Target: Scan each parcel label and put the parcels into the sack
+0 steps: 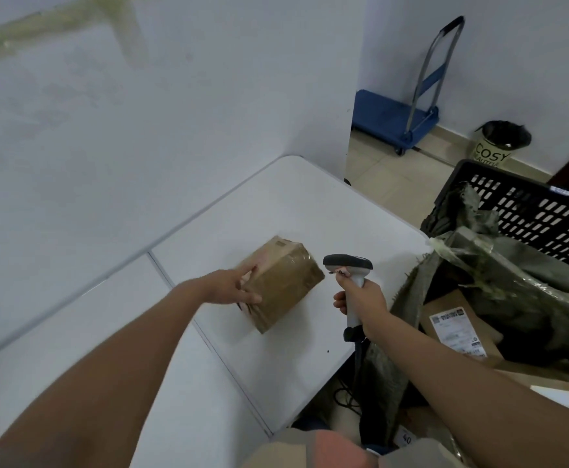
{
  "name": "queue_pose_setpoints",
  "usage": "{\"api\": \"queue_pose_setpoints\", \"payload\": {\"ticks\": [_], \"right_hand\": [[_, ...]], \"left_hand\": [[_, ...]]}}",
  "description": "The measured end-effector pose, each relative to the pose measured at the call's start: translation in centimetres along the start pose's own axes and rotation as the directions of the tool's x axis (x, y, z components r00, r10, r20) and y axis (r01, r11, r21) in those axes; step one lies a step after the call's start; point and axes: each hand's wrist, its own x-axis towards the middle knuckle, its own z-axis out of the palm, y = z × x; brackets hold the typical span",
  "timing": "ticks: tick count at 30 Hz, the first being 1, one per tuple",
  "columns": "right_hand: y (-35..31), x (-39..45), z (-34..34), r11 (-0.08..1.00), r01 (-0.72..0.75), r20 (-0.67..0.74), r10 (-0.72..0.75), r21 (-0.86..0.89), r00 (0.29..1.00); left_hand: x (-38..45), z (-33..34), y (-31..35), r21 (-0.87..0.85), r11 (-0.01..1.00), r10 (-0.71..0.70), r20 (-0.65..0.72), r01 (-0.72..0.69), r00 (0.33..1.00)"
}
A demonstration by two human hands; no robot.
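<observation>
The left hand (229, 287) has its grip around the near left end of a taped brown parcel (281, 282) on the white table (289, 204), the right hand (360, 297) clasps a scanner (350, 278) just right of it, and the grey sack (499, 282) gapes at the table's right edge.

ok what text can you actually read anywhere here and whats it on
"COSY" on the yellow bin by the wall; the smaller line under it is too blurred.
"40" on a white tag low beside the sack.
Shipping label on the parcel in the sack: too small to read.
Sticker on the black crate: unreadable.
</observation>
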Motion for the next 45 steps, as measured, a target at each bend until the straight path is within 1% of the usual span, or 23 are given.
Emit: {"api": "queue_pose_setpoints", "payload": {"ticks": [1, 3, 6, 7, 8, 9, 12, 15, 17, 18, 19, 20, 21, 22, 23, 24, 25, 27, 28, 31, 34, 40, 45], "right_hand": [[-0.1, 0.0, 0.2, 1.0, 0.001, 0.006, -0.001, 0.012, 1.0], [-0.2, -0.1, 0.4, 0.999, 0.003, 0.018, -0.004, 0.038, 1.0], [-0.4, -0.1, 0.4, 1.0, 0.006, 0.02, -0.006, 0.03, 1.0], [-0.4, -0.1, 0.3, 1.0, 0.007, 0.017, -0.007, 0.03, 1.0], [-0.4, 0.0, 0.2, 0.999, 0.006, 0.011, -0.006, 0.031, 1.0], [-0.3, 0.0, 0.1, 1.0, 0.003, 0.003, -0.003, 0.029, 1.0], [0.0, 0.1, -0.2, 1.0, -0.005, -0.019, 0.006, 0.028, 1.0], [0.3, 0.1, -0.4, 0.999, -0.013, -0.021, 0.014, 0.045, 1.0], [0.5, 0.0, -0.7, 0.999, -0.013, -0.018, 0.014, 0.053, 1.0], [0.7, 0.0, -0.9, 0.998, -0.014, -0.015, 0.015, 0.058, 1.0], [0.8, 0.0, -1.1, 0.998, -0.016, -0.014, 0.017, 0.063, 1.0], [0.8, 0.0, -1.3, 0.998, -0.017, -0.015, 0.018, 0.065, 1.0], [0.9, 0.1, -1.6, 0.998, -0.015, -0.02, 0.016, 0.064, 1.0], [0.9, 0.0, -1.8, 0.998, -0.011, -0.026, 0.012, 0.059, 1.0], [1.0, -0.1, -2.1, 0.999, -0.006, -0.031, 0.008, 0.053, 0.999], [1.0, -0.2, -2.3, 0.999, -0.004, -0.03, 0.005, 0.048, 1.0], [1.1, -0.4, -2.4, 0.999, -0.002, -0.026, 0.004, 0.044, 1.0], [1.2, -0.6, -2.7, 1.0, 0.001, -0.014, -0.001, 0.024, 1.0], [1.3, -0.8, -2.8, 1.0, 0.006, -0.005, -0.006, 0.005, 1.0], [1.1, -1.3, -2.8, 0.998, 0.032, 0.042, -0.03, -0.054, 0.999], [0.8, -1.9, -2.6, 0.993, 0.063, 0.099, -0.054, -0.096, 0.994], [-0.7, -2.7, -1.8, 0.982, 0.101, 0.157, -0.076, -0.16, 0.985], [-2.1, -3.3, -1.7, 0.968, 0.122, 0.201, -0.077, -0.22, 0.976]], "left_hand": [[-0.4, -0.8, -0.4, -0.131, 0.991, 0.002, 0.059, 0.006, 0.998], [-0.7, -1.4, -1.3, -0.297, 0.954, -0.006, 0.061, 0.024, 0.998], [-0.7, -0.7, -1.2, -0.413, 0.909, 0.007, -0.135, -0.062, 0.991], [-0.8, -0.2, -0.5, -0.42, 0.9, 0.022, -0.222, -0.116, 0.975], [-0.8, 0.2, 0.4, -0.367, 0.919, 0.039, -0.284, -0.146, 0.958], [-0.9, 0.7, 1.6, -0.278, 0.952, 0.039, -0.299, -0.126, 0.953], [-0.5, 2.8, 5.2, -0.11, 0.99, -0.108, -0.198, 0.087, 0.974], [0.0, 4.9, 8.0, -0.025, 0.981, -0.195, -0.231, 0.194, 0.953], [0.0, 5.4, 8.7, -0.013, 0.976, -0.215, -0.263, 0.219, 0.941], [0.4, 5.4, 8.3, -0.042, 0.975, -0.221, -0.274, 0.218, 0.936], [0.4, 5.1, 7.8, -0.105, 0.974, -0.224, -0.279, 0.202, 0.934], [0.4, 4.6, 6.9, -0.218, 0.959, -0.236, -0.25, 0.183, 0.939], [0.2, 4.2, 5.9, -0.391, 0.908, -0.245, -0.205, 0.15, 0.948], [0.0, 4.2, 4.9, -0.575, 0.812, -0.232, -0.156, 0.103, 0.96], [-0.4, 4.3, 4.0, -0.712, 0.699, -0.203, -0.102, 0.071, 0.974], [-0.9, 4.6, 3.2, -0.791, 0.607, -0.175, -0.044, 0.072, 0.984], [-1.4, 5.0, 2.6, -0.831, 0.55, -0.158, -0.005, 0.084, 0.987], [-1.9, 5.8, 1.6, -0.866, 0.487, -0.141, 0.052, 0.115, 0.989], [-1.9, 6.2, 1.3, -0.886, 0.448, -0.141, 0.058, 0.116, 0.988], [-1.9, 6.8, 1.3, -0.953, 0.299, -0.159, 0.004, 0.052, 0.987], [-2.5, 7.4, 2.2, -0.963, 0.268, -0.192, -0.06, -0.006, 0.98], [-2.7, 10.0, 3.3, -0.991, 0.119, -0.258, -0.092, -0.063, 0.962], [-2.7, 10.4, 4.1, -0.989, 0.122, -0.229, -0.114, -0.087, 0.967]]}}
